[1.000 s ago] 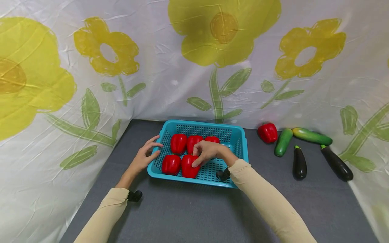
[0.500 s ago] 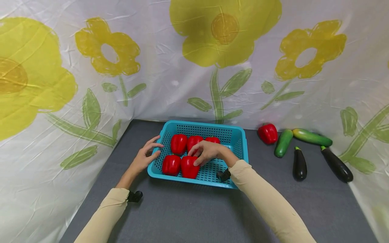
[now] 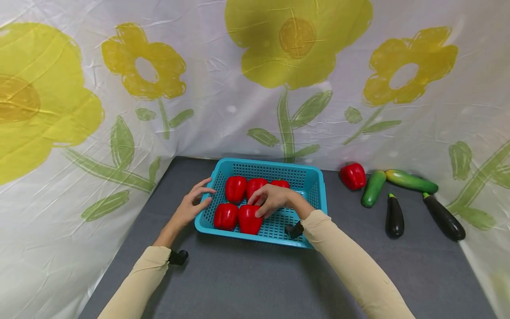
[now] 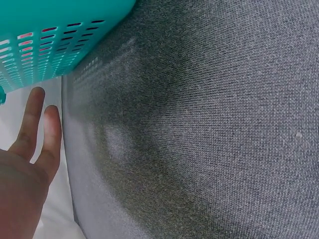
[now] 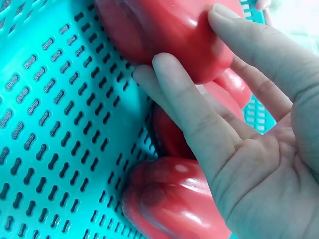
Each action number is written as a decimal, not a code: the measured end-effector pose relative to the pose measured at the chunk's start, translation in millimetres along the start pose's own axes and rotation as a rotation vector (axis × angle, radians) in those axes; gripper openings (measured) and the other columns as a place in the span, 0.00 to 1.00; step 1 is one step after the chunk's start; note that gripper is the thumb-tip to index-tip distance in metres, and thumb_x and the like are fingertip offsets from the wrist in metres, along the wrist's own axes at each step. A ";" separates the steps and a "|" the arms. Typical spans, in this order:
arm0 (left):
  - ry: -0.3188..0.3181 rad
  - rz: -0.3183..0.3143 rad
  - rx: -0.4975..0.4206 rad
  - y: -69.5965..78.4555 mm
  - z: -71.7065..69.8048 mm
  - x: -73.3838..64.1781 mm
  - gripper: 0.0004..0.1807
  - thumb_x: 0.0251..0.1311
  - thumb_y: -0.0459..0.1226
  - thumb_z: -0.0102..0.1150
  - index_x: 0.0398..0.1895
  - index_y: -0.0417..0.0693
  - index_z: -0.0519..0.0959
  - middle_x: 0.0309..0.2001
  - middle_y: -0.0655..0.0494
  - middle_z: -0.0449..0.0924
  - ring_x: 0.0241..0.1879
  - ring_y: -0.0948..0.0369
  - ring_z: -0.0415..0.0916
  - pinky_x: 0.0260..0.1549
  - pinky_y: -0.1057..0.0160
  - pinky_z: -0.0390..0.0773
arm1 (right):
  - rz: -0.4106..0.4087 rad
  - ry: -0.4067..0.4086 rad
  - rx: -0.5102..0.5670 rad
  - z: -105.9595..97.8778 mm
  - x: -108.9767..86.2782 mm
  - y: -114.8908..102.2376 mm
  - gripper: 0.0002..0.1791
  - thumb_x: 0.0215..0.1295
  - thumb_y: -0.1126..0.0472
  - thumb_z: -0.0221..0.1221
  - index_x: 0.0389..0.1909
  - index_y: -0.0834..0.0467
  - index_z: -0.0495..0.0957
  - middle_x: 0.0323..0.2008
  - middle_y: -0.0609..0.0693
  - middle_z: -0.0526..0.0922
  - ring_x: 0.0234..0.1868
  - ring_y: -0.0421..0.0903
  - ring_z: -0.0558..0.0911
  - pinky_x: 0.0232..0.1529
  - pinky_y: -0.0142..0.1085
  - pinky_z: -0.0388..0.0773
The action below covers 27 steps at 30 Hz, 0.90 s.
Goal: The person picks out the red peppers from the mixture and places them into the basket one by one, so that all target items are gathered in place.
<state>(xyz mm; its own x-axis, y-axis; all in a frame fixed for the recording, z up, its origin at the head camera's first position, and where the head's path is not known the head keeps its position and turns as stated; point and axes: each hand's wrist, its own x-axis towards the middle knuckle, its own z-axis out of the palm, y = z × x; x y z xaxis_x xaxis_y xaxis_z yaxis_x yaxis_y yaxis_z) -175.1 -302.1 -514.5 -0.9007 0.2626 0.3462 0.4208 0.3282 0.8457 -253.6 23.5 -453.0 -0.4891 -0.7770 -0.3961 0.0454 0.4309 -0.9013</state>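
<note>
A turquoise perforated basket point(image 3: 255, 239) holds several red bell peppers. My right hand point(image 3: 274, 199) reaches into it and holds the front bell pepper point(image 3: 249, 225) between thumb and fingers. From the right wrist, this pepper point(image 5: 164, 30) shows with the thumb on one side and fingertips point(image 5: 167, 62) against the other; two more peppers lie beyond. To its left sits another red bell pepper point(image 3: 226, 217). My left hand point(image 3: 189, 209) is at the basket's left rim, fingers spread and relaxed. In the left wrist view, two of its fingers point(image 4: 32, 112) extend close beside the basket wall point(image 4: 55, 45).
Right of the basket, a red bell pepper point(image 3: 352, 176), a green cucumber point(image 3: 373, 189), a yellow-green one point(image 3: 412, 180) and two eggplants point(image 3: 394, 219) lie on the grey tabletop point(image 3: 247, 283). A flowered cloth point(image 3: 215, 88) hangs behind the table.
The right hand's fingers have shifted slightly back and left on the front pepper, which stays in about the same place. The left hand keeps its place by the rim.
</note>
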 end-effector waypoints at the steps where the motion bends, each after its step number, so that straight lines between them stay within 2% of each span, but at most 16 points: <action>1: 0.000 0.000 -0.001 0.2 0.1 0.0 0.15 0.70 0.23 0.54 0.58 0.32 0.77 0.76 0.40 0.56 0.62 0.55 0.69 0.49 0.63 0.77 | 0.001 -0.001 0.002 -0.2 -0.2 -0.2 0.21 0.61 0.71 0.70 0.56 0.62 0.81 0.50 0.63 0.81 0.49 0.54 0.81 0.45 0.50 0.83; 13: -0.002 -0.013 -0.009 0.4 0.0 -0.6 0.15 0.71 0.24 0.54 0.59 0.34 0.78 0.76 0.42 0.56 0.63 0.49 0.68 0.48 0.63 0.78 | -0.003 -0.026 -0.023 -4.7 -8.5 -4.7 0.24 0.63 0.69 0.69 0.60 0.64 0.78 0.54 0.62 0.79 0.51 0.54 0.81 0.44 0.50 0.83; 20: -0.002 -0.009 -0.004 0.9 0.8 0.6 0.15 0.71 0.24 0.54 0.58 0.30 0.76 0.76 0.42 0.56 0.63 0.50 0.67 0.50 0.64 0.76 | -0.022 -0.064 -0.008 -18.6 -20.3 -7.1 0.33 0.64 0.63 0.70 0.69 0.63 0.71 0.63 0.64 0.73 0.55 0.54 0.79 0.47 0.52 0.82; 27: -0.002 -0.009 -0.011 -0.2 0.2 0.0 0.15 0.71 0.23 0.53 0.58 0.29 0.76 0.76 0.42 0.56 0.64 0.51 0.67 0.50 0.65 0.75 | -0.030 -0.081 -0.011 -33.4 -34.4 -6.3 0.36 0.64 0.61 0.70 0.71 0.62 0.68 0.66 0.66 0.69 0.61 0.58 0.74 0.48 0.52 0.82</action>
<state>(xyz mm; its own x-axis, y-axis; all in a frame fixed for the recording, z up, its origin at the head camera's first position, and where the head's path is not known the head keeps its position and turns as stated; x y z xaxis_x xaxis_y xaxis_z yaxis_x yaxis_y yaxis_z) -175.1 -302.1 -514.7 -0.9042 0.2615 0.3379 0.4115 0.3207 0.8531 -266.2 62.8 -427.8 -0.4181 -0.8239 -0.3826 0.0220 0.4118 -0.9110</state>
